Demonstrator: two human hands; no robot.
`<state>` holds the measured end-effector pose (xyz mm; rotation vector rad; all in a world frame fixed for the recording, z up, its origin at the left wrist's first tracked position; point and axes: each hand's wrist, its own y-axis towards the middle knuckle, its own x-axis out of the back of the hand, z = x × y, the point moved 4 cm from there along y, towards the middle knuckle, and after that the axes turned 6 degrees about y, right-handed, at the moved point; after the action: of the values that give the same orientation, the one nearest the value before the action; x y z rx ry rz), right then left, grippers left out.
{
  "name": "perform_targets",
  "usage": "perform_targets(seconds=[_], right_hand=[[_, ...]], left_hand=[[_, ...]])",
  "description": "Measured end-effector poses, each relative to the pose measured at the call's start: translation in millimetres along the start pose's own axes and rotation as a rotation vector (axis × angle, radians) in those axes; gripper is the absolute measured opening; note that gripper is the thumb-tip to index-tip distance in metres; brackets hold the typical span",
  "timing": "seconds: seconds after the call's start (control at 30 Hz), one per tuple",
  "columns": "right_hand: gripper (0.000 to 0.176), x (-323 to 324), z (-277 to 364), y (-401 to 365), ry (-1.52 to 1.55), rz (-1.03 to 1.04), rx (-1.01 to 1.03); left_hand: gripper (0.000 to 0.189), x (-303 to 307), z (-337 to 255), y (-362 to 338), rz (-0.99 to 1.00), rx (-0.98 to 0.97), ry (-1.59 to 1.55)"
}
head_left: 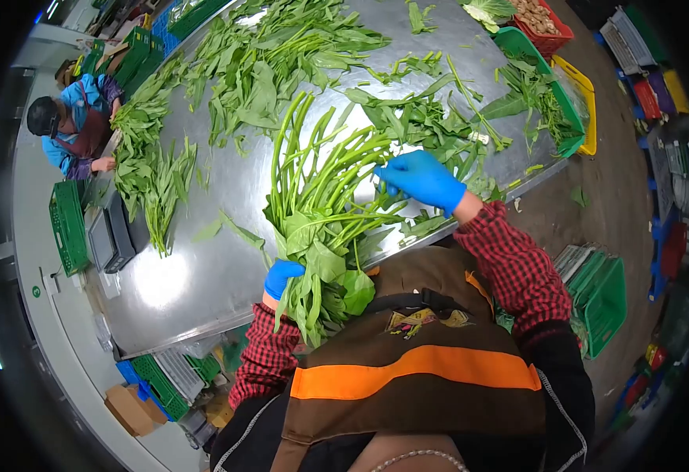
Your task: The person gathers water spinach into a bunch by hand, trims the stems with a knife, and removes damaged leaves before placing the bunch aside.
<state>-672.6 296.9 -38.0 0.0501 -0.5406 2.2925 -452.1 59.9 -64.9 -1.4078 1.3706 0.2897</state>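
My left hand, in a blue glove, is closed around the leafy end of a bunch of water spinach. The long green stems fan out away from me over the metal table, and the leaves hang down against my apron. At the right side of the bunch, my right hand, also blue-gloved, has its fingers pinched at the stem ends; the fingertips are partly hidden. More loose water spinach lies just beyond my right hand.
A large heap of greens covers the table's far part. Across at the left, a co-worker handles another pile. A green crate with stems stands at the right edge, beside a yellow crate. A dark tray sits at left.
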Motion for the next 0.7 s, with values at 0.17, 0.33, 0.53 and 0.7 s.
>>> perform_targets(seconds=[0.17,0.33,0.53,0.7], right_hand=[[0.032,72,-52,28,-0.162,-0.613,0.153],[0.025,49,53,-23,-0.078,-0.577,0.500],[0.021,-16,79,-21,-0.594,-0.084,0.816],[0.016,-25,77,-21,-0.651,-0.044,0.917]], left_hand=[[0.075,9,-3,-6,0.031,0.086,-0.010],[0.080,-9,1,1,0.043,0.042,0.045],[0.081,-51,2,10,0.082,0.073,0.018],[0.079,-39,9,7,0.030,0.107,0.105]])
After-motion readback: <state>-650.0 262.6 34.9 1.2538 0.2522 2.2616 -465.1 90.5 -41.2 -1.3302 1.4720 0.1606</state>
